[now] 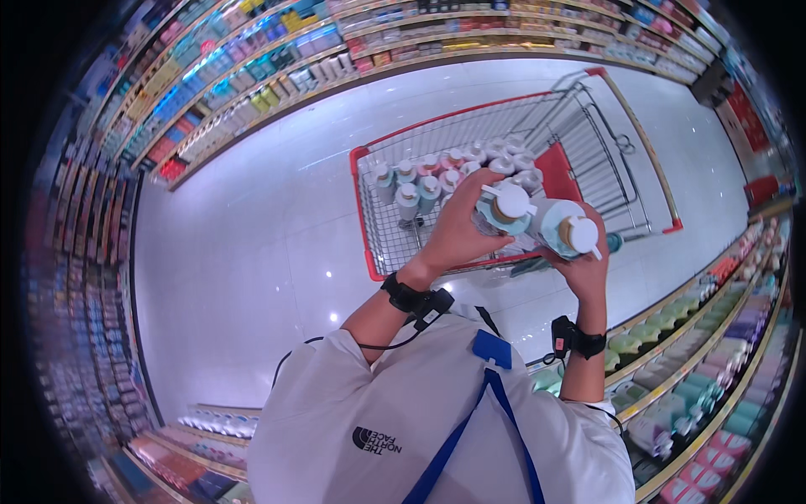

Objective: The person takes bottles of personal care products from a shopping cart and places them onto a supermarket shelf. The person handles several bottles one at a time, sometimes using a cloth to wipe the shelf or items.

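Observation:
My left hand [463, 220] grips a pump bottle [504, 211] with a white pump head and a pale blue-green shoulder. A similar pump bottle [563, 230], tilted, is in my right hand [582, 261]. The two bottles are side by side over the near side of a wire shopping cart [360, 214] with red edging. Inside the cart stand several more pump bottles in pale green [408, 200], pink [450, 179] and white or pale lilac [502, 165]. The undersides of both held bottles are hidden.
Stocked shelves [264, 113] run along the far side of the aisle, and more line the left edge. At the lower right, close to me, are shelves [667, 384] of bottles and packs. The cart's handle [642, 138] is on its right. Pale tiled floor [233, 271] surrounds the cart.

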A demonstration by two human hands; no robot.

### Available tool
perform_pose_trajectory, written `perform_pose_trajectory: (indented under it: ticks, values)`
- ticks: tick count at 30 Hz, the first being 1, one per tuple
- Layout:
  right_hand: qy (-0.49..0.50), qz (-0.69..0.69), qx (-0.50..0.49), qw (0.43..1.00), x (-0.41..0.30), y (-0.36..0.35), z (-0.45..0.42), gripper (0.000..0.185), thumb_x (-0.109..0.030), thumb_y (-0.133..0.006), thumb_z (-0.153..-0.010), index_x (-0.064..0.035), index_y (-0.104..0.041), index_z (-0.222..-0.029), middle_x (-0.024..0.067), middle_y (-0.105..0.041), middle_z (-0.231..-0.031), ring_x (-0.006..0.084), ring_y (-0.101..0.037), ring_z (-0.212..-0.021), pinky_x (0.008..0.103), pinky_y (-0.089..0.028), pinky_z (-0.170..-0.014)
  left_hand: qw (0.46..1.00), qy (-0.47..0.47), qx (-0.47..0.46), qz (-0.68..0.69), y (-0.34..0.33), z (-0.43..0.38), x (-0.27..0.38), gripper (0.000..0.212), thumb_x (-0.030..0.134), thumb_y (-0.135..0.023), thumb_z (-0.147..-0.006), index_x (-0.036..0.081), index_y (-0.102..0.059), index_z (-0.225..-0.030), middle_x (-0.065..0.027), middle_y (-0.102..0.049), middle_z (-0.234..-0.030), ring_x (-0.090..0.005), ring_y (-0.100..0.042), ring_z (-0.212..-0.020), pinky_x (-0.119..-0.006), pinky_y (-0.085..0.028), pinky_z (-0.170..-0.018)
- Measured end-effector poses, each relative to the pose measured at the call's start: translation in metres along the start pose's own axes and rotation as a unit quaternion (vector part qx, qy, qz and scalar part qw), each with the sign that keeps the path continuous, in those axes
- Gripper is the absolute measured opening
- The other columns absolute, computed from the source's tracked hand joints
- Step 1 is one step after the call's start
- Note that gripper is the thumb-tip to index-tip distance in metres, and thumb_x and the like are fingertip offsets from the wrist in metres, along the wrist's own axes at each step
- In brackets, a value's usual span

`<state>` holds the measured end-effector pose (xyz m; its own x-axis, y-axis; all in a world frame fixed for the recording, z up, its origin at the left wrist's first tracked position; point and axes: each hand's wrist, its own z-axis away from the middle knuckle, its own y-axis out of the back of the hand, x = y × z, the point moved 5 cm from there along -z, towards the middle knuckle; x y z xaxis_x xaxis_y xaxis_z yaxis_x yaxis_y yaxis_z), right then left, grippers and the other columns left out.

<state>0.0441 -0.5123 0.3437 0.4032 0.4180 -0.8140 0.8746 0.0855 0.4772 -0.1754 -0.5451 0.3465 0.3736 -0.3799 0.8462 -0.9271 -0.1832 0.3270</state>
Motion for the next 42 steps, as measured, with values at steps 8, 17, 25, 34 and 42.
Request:
perform_pose_trajectory:
  ticks: [8,17,25,34,42]
  values:
    - [-0.021,-0.061,-0.137,0.988,0.053,-0.208,-0.069,0.081,-0.014,-0.089,-0.055,-0.0035,-0.050,-0.125,0.0127,-0.062,-0.116,0.0263,-0.060,-0.109,0.0358,-0.047,-0.094,0.971,0.129,0.187,-0.081,0.089,0.043,-0.153,0.082,0.009,-0.085,-0.056,0.002,-0.042,-0.126,-0.0157,-0.049,-0.122,-0.0306,-0.051,-0.116,-0.037,-0.041,-0.099]
    - [-0.202,-0.048,-0.150,0.967,0.172,-0.318,-0.048,0.071,-0.019,-0.087,-0.061,-0.0023,-0.040,-0.111,0.0183,-0.060,-0.109,0.0326,-0.060,-0.103,0.0397,-0.048,-0.084,0.900,0.277,0.299,-0.155,0.052,0.062,-0.265,0.072,0.009,-0.083,-0.054,0.000,-0.045,-0.114,-0.0179,-0.050,-0.109,-0.0359,-0.051,-0.106,-0.040,-0.043,-0.092]
    - [-0.180,-0.066,-0.130,0.973,0.208,-0.345,-0.031,0.058,-0.017,-0.084,-0.064,-0.0016,-0.046,-0.105,0.0160,-0.059,-0.099,0.0339,-0.061,-0.093,0.0421,-0.048,-0.078,0.854,0.411,0.280,-0.157,0.034,0.097,-0.330,0.081,0.011,-0.088,-0.052,0.000,-0.043,-0.118,-0.0150,-0.051,-0.112,-0.0301,-0.052,-0.107,-0.038,-0.043,-0.095]
    - [-0.274,-0.015,-0.100,0.956,0.223,-0.367,-0.010,0.078,-0.009,-0.082,-0.063,-0.0067,-0.038,-0.128,0.0237,-0.037,-0.121,0.0425,-0.045,-0.108,0.0466,-0.041,-0.093,0.838,0.434,0.287,-0.166,0.013,0.123,-0.364,0.077,0.008,-0.087,-0.055,0.003,-0.043,-0.118,-0.0140,-0.050,-0.113,-0.0281,-0.051,-0.107,-0.037,-0.042,-0.095]
    - [-0.304,0.014,-0.127,0.944,0.237,-0.373,-0.001,0.089,-0.009,-0.081,-0.066,-0.0121,-0.035,-0.141,0.0230,-0.039,-0.118,0.0428,-0.049,-0.106,0.0460,-0.042,-0.092,0.851,0.444,0.279,-0.007,0.008,0.137,-0.392,0.073,0.006,-0.086,-0.056,0.001,-0.046,-0.116,-0.0112,-0.061,-0.103,-0.0262,-0.061,-0.096,-0.035,-0.049,-0.087]
